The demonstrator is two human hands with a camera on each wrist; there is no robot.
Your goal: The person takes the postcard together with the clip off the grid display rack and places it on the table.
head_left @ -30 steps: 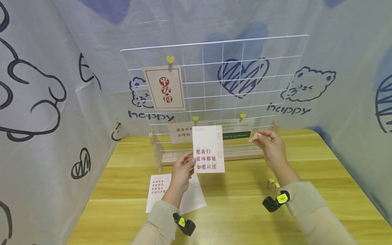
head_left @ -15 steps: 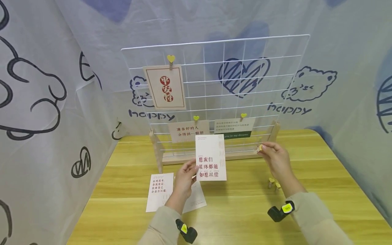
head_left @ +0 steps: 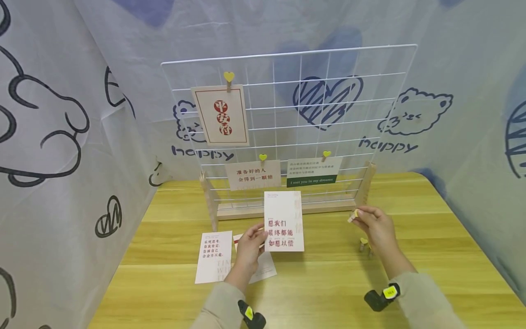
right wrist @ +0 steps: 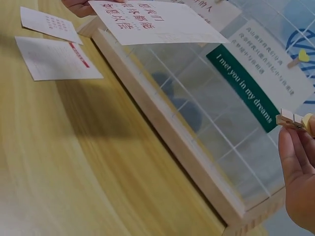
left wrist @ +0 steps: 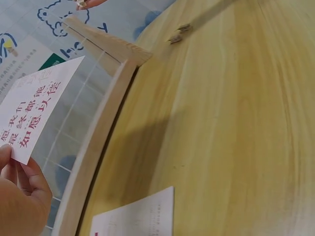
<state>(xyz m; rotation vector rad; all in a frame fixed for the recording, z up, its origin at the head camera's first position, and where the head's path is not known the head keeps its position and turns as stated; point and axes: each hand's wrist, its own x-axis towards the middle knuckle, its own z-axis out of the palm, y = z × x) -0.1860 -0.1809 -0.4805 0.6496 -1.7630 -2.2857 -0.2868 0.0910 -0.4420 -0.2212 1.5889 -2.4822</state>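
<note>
My left hand [head_left: 249, 249] pinches the left edge of a white card [head_left: 283, 214] with red Chinese writing, held upright above the table. In the left wrist view, thumb and fingers meet at the lower corner of that card [left wrist: 34, 110]. A small wooden clothespin [head_left: 354, 215] with a yellow heart is pinched between thumb and fingertips of my right hand [head_left: 377, 230], apart from the card. Behind both hands stands a white wire grid [head_left: 341, 114] in a wooden base [head_left: 328, 207]. The right wrist view shows the clothespin [right wrist: 291, 119] up close.
Three cards hang on the grid by heart clothespins: a red-framed card [head_left: 222, 116], a cream card [head_left: 252, 175] and a green-banded card [head_left: 314, 171]. Two more cards lie at the left, one printed card [head_left: 213, 258] and one partly hidden card [head_left: 265, 267]. Loose clothespins [head_left: 363, 244] stand at the right.
Both hands have come down and toward me, bringing the card and the clothespin lower. The left hand has also shifted slightly right. More of the hanging lower cards now shows.
</note>
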